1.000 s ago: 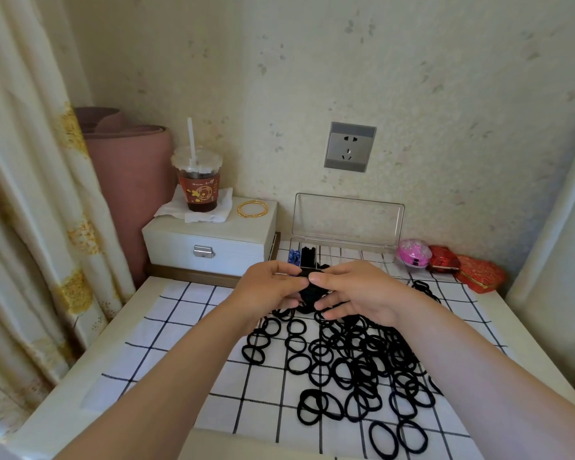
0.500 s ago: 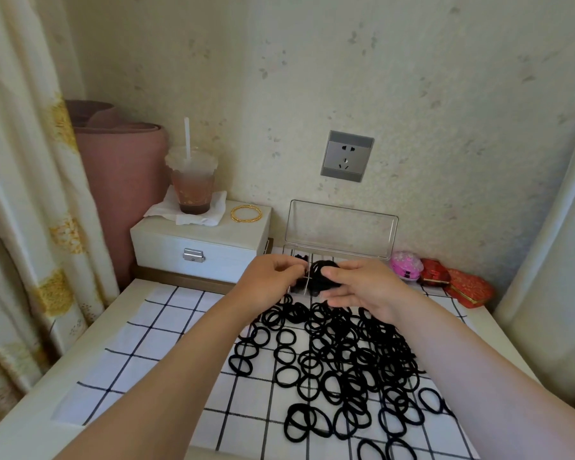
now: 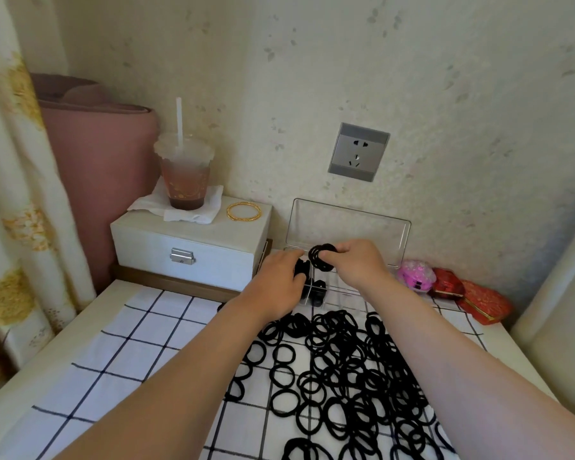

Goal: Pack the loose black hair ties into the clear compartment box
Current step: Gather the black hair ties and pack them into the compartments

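Several loose black hair ties (image 3: 346, 370) lie spread over the checked cloth (image 3: 140, 343). The clear compartment box (image 3: 349, 288) stands at the back by the wall, its lid (image 3: 347, 224) upright. Black ties fill some left compartments (image 3: 316, 292). My right hand (image 3: 359, 262) holds a bundle of black hair ties (image 3: 322, 257) above the box. My left hand (image 3: 278, 280) rests at the box's left end, fingers down on ties there; its grip is hidden.
A white drawer box (image 3: 193, 247) at the back left carries a drink cup with straw (image 3: 185, 174) on tissue and gold bangles (image 3: 244, 211). A pink pouch (image 3: 415, 273) and red pouches (image 3: 478, 302) sit back right. Curtains hang on both sides.
Both hands moved away from me, from above the pile to the box. The bundle went from between both hands into my right hand alone, over the compartments.
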Available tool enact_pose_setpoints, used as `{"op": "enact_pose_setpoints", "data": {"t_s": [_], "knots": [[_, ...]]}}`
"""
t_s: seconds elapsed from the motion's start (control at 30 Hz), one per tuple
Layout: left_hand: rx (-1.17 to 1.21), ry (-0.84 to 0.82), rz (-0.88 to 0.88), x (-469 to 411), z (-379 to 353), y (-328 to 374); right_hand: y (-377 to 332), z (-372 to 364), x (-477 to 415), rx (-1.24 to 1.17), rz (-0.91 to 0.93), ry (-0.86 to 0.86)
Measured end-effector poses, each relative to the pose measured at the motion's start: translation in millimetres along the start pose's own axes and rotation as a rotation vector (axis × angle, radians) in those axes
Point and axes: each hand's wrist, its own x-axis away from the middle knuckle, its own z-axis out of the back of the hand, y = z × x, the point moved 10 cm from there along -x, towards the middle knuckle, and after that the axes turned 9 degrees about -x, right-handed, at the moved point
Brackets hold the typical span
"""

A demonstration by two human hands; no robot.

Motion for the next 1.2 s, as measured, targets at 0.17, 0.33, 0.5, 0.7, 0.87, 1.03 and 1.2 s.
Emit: {"op": "enact_pose_setpoints", "data": {"t_s": [0.17, 0.33, 0.5, 0.7, 0.87, 1.03, 1.2], "knots": [[0.016, -0.006, 0.006, -6.7, -5.4, -5.3, -0.4, -8.1, -9.0, 0.382, 0.031, -0.036], [-0.028, 0.009, -0.044, -12.3, -9.8, -2.4, -5.0, -27.6, -15.2, 0.694, 0.028, -0.077], [-0.099, -0.024, -0.049, -11.8, -15.1, -3.9, -4.8, -40.8, -12.7, 0.839, 0.082, -0.151], [-0.194, -0.039, -0.058, -10.9, -15.6, -2.7, -6.5, -19.9, -10.5, 0.421, 0.053, -0.3], [-0.166, -0.065, -0.034, -11.3, -18.6, -4.9, -19.3, -8.1, 9.1, 0.446, 0.26, -0.315], [-0.14, -0.023, -0.041, -11.0, -17.4, -6.2, -14.5, -37.8, 31.7, 0.885, 0.475, -0.431], [-0.135, 0.05, -0.134, -4.5, -10.0, 0.9, -6.0, -54.1, 34.1, 1.068, 0.459, -0.467]]}}
